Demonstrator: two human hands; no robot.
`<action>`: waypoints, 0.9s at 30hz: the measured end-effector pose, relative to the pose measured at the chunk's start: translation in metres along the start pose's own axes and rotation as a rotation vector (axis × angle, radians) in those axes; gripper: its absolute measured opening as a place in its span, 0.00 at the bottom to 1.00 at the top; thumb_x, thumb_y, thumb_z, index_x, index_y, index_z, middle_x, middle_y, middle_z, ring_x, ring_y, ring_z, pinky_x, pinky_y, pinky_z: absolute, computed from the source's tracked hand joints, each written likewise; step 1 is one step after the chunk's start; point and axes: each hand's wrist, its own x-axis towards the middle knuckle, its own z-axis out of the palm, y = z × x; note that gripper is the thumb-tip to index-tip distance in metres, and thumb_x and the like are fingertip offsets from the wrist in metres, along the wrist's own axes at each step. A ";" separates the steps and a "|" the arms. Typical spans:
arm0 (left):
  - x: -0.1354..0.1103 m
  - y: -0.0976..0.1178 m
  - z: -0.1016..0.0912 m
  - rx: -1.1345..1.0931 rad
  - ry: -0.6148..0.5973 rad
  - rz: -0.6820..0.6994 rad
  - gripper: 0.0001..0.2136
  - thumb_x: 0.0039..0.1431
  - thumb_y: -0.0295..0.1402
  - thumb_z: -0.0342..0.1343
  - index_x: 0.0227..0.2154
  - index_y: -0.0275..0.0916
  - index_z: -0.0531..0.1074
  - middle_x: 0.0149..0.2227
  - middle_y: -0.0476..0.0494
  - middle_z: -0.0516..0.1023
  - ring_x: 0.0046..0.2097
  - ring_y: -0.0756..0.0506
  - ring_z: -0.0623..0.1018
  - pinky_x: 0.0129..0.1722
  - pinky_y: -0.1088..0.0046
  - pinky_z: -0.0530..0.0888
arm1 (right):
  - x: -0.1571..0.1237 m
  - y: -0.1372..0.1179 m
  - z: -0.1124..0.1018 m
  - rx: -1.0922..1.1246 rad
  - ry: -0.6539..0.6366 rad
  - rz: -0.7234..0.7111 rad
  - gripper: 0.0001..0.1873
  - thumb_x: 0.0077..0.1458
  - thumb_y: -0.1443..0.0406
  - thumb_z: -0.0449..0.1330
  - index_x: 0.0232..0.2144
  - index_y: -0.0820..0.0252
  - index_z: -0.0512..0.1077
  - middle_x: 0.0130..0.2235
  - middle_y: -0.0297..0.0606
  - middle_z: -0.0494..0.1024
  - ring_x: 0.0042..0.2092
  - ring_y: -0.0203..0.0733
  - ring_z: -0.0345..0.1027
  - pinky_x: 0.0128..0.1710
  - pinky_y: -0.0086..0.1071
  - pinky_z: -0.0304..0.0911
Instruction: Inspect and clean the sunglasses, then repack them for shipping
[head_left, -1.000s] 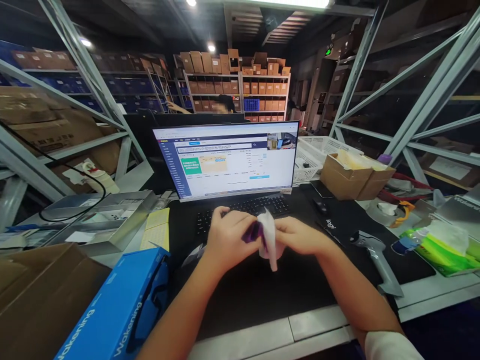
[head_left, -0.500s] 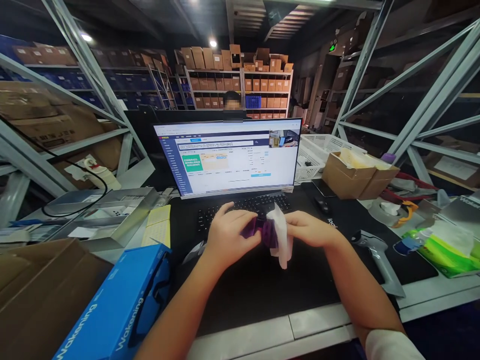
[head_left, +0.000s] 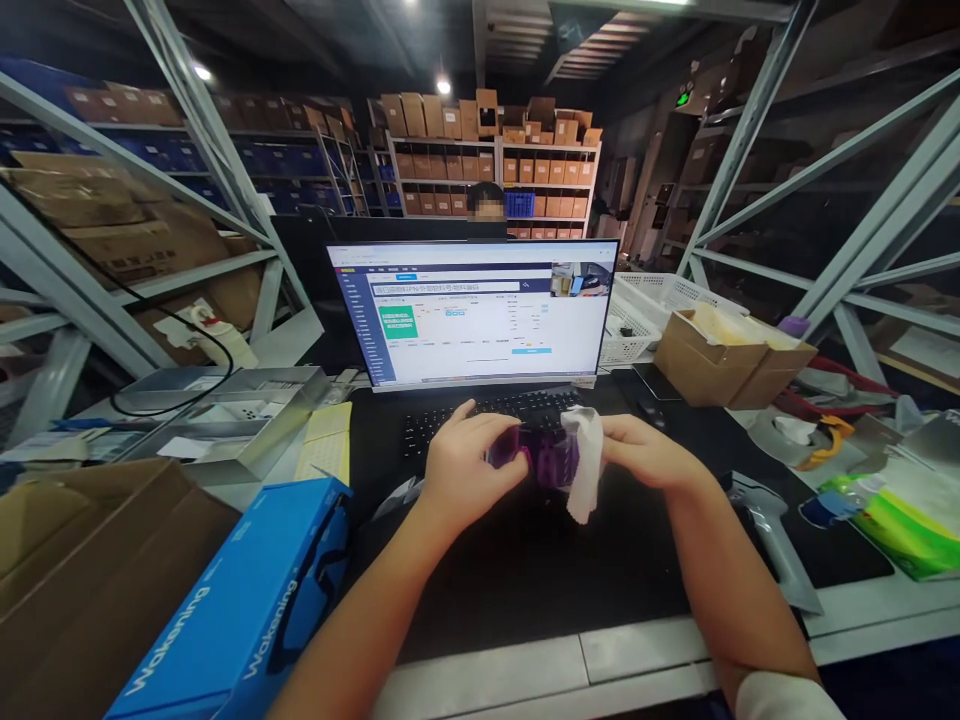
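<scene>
My left hand point(head_left: 466, 472) is closed around the left end of a small purple object point(head_left: 534, 455), held above a black desk mat point(head_left: 525, 570). My right hand point(head_left: 646, 455) pinches a white cloth point(head_left: 586, 465) against the object's right side; the cloth hangs down below my fingers. Both hands hover just in front of a black keyboard point(head_left: 480, 415), under a lit monitor point(head_left: 476, 312). Much of the purple object is hidden by my fingers and the cloth.
A blue "Wakening" box point(head_left: 247, 600) and a brown carton point(head_left: 90, 570) sit at the near left. A grey barcode scanner point(head_left: 772, 545), a green tissue pack point(head_left: 900, 515) and an open cardboard box point(head_left: 720, 360) lie to the right. A person sits behind the monitor.
My hands have drawn slightly apart, baring more of the purple object. The cloth has shifted to its right side. The camera has swung a little to the left.
</scene>
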 end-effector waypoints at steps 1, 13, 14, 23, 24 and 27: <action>0.000 0.000 0.000 0.000 0.022 -0.010 0.10 0.51 0.28 0.59 0.37 0.39 0.78 0.36 0.47 0.84 0.36 0.45 0.83 0.60 0.54 0.72 | 0.001 0.002 0.000 0.032 0.025 -0.024 0.24 0.61 0.47 0.59 0.34 0.63 0.77 0.31 0.40 0.80 0.32 0.42 0.74 0.35 0.34 0.70; 0.005 -0.021 -0.018 0.079 0.315 -0.232 0.13 0.54 0.28 0.58 0.43 0.39 0.77 0.41 0.44 0.82 0.44 0.43 0.81 0.47 0.64 0.77 | 0.034 0.007 0.036 0.623 0.925 -0.294 0.12 0.53 0.54 0.64 0.31 0.55 0.73 0.30 0.38 0.76 0.33 0.48 0.72 0.30 0.39 0.69; 0.006 -0.023 -0.019 0.102 0.348 -0.208 0.13 0.54 0.27 0.57 0.44 0.39 0.76 0.41 0.44 0.82 0.45 0.43 0.81 0.48 0.64 0.77 | 0.035 0.004 0.042 0.657 0.906 -0.266 0.12 0.53 0.54 0.64 0.30 0.55 0.72 0.30 0.37 0.76 0.31 0.46 0.71 0.28 0.38 0.68; -0.001 -0.002 0.006 0.187 0.269 -0.098 0.10 0.53 0.27 0.59 0.39 0.39 0.74 0.35 0.46 0.82 0.37 0.43 0.81 0.58 0.54 0.70 | 0.042 0.004 0.128 0.883 0.513 -0.227 0.15 0.59 0.51 0.59 0.35 0.55 0.74 0.38 0.40 0.79 0.38 0.47 0.71 0.37 0.40 0.68; -0.002 0.000 0.009 0.182 0.248 -0.103 0.09 0.52 0.27 0.59 0.38 0.39 0.74 0.34 0.46 0.82 0.36 0.44 0.81 0.58 0.53 0.70 | 0.042 0.010 0.134 0.846 0.516 -0.250 0.16 0.59 0.50 0.59 0.34 0.55 0.74 0.38 0.40 0.79 0.39 0.47 0.71 0.40 0.41 0.68; -0.004 0.002 0.014 0.169 0.209 -0.112 0.08 0.53 0.30 0.60 0.37 0.39 0.74 0.33 0.46 0.82 0.35 0.43 0.81 0.57 0.51 0.70 | 0.046 0.030 0.142 0.682 0.585 -0.270 0.19 0.59 0.48 0.60 0.32 0.56 0.75 0.33 0.39 0.78 0.38 0.46 0.71 0.42 0.40 0.67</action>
